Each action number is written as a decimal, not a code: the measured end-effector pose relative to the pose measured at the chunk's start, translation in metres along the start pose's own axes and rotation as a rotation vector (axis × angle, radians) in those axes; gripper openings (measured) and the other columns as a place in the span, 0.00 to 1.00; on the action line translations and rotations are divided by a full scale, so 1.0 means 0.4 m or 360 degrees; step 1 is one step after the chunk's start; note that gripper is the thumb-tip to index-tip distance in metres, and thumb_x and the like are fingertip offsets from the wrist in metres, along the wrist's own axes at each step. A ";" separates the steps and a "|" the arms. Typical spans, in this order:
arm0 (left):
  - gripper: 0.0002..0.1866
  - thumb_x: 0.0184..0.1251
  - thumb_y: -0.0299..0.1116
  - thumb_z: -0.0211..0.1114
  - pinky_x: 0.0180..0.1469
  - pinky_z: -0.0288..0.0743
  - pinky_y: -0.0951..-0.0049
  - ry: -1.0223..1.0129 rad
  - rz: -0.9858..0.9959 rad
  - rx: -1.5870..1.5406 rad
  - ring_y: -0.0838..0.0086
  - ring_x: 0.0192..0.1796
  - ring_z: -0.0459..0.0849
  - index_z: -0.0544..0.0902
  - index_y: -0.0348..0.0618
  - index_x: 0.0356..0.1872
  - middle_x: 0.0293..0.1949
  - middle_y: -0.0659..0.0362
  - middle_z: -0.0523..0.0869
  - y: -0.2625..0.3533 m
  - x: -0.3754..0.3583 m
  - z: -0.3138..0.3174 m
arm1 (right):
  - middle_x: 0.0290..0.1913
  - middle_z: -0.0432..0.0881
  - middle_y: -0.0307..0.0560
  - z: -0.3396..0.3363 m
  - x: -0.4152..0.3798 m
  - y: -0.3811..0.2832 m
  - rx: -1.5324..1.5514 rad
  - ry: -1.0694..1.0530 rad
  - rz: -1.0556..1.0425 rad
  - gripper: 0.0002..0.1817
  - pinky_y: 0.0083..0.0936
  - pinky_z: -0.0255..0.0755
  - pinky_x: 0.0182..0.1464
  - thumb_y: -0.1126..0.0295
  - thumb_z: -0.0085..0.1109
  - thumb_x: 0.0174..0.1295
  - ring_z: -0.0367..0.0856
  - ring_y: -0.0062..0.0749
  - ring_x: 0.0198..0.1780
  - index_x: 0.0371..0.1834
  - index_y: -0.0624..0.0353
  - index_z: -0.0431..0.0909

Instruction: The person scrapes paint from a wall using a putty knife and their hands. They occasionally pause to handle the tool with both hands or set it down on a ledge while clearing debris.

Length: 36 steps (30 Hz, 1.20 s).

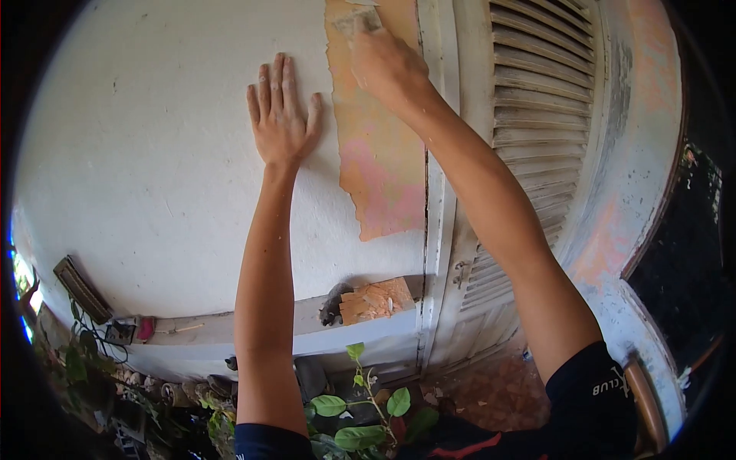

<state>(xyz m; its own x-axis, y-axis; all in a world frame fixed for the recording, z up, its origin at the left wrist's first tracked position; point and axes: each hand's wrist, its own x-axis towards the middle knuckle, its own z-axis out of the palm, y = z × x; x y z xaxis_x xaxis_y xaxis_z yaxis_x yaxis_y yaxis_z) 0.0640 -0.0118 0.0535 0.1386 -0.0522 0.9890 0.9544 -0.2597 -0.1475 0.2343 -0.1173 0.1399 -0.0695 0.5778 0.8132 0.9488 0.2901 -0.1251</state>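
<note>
My left hand (282, 126) lies flat on the white wall (169, 146), fingers stretched upward and thumb apart, with pale dust on the skin. Higher up and to the right, my right hand (387, 67) is closed around a scraper (354, 23) with a broad, worn blade. The blade meets the wall at the top of a bare strip (376, 123). That strip shows tan and pink beneath the white paint and has a ragged left edge. A small loose paint flake (366, 2) shows just above the scraper. My fingers hide the handle.
A ledge (307, 310) runs below, bearing a board with paint chips (377, 301) and a dark lump (333, 304). A louvred shutter (540, 92) stands to the right. A leafy plant (360, 437) rises near my body. A long dark brush-like object (82, 290) leans at left.
</note>
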 end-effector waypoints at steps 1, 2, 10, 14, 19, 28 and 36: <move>0.37 0.75 0.51 0.48 0.82 0.39 0.55 -0.0060 -0.0017 -0.0008 0.63 0.83 0.49 0.54 0.47 0.80 0.81 0.61 0.56 0.001 -0.001 -0.005 | 0.52 0.84 0.64 0.005 -0.014 -0.005 -0.0066 -0.0026 0.0020 0.24 0.49 0.81 0.47 0.69 0.45 0.72 0.87 0.55 0.50 0.69 0.64 0.67; 0.37 0.75 0.51 0.48 0.82 0.39 0.55 -0.0056 -0.0015 0.0003 0.63 0.83 0.49 0.54 0.47 0.80 0.81 0.61 0.56 0.003 -0.003 -0.007 | 0.52 0.84 0.64 0.008 -0.008 -0.005 -0.0057 -0.0021 0.0013 0.24 0.49 0.81 0.47 0.69 0.45 0.72 0.87 0.55 0.50 0.69 0.64 0.67; 0.37 0.75 0.52 0.47 0.83 0.37 0.56 -0.0084 -0.0015 0.0000 0.64 0.83 0.49 0.54 0.47 0.80 0.81 0.62 0.55 0.007 -0.003 -0.001 | 0.41 0.88 0.62 0.041 0.099 -0.054 0.0108 0.0184 0.0025 0.16 0.46 0.84 0.44 0.75 0.53 0.63 0.88 0.57 0.45 0.53 0.68 0.81; 0.37 0.73 0.52 0.49 0.82 0.42 0.54 -0.0012 -0.0016 0.0013 0.63 0.82 0.54 0.59 0.46 0.79 0.80 0.62 0.60 0.000 0.001 -0.001 | 0.46 0.88 0.60 0.051 0.061 -0.028 0.0109 0.0252 0.0071 0.12 0.44 0.85 0.47 0.71 0.53 0.65 0.89 0.52 0.49 0.42 0.62 0.87; 0.37 0.74 0.53 0.47 0.82 0.40 0.55 -0.0019 -0.0011 0.0031 0.63 0.82 0.52 0.57 0.47 0.79 0.80 0.62 0.58 0.003 0.001 0.001 | 0.41 0.86 0.68 0.052 0.069 -0.015 0.0180 0.0271 -0.0002 0.24 0.49 0.84 0.42 0.74 0.51 0.65 0.88 0.59 0.43 0.64 0.71 0.69; 0.38 0.74 0.52 0.47 0.82 0.37 0.54 -0.0075 -0.0017 0.0009 0.62 0.83 0.49 0.55 0.46 0.80 0.81 0.60 0.57 0.001 -0.008 -0.001 | 0.48 0.88 0.56 0.046 0.082 -0.045 0.0150 0.0207 0.0099 0.15 0.42 0.84 0.50 0.72 0.51 0.67 0.87 0.52 0.51 0.50 0.55 0.87; 0.38 0.74 0.53 0.47 0.82 0.37 0.54 -0.0073 -0.0013 -0.0006 0.63 0.83 0.49 0.55 0.47 0.80 0.81 0.60 0.56 -0.004 -0.002 0.000 | 0.45 0.86 0.65 0.058 0.150 -0.067 0.0218 0.0272 0.0062 0.14 0.44 0.84 0.47 0.70 0.56 0.64 0.88 0.55 0.47 0.47 0.65 0.85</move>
<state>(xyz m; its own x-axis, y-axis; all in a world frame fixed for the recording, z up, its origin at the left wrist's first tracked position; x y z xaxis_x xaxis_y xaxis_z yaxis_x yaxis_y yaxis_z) 0.0625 -0.0114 0.0530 0.1428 -0.0060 0.9897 0.9545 -0.2636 -0.1393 0.1974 -0.0727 0.1790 0.0303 0.4564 0.8893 0.8983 0.3777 -0.2245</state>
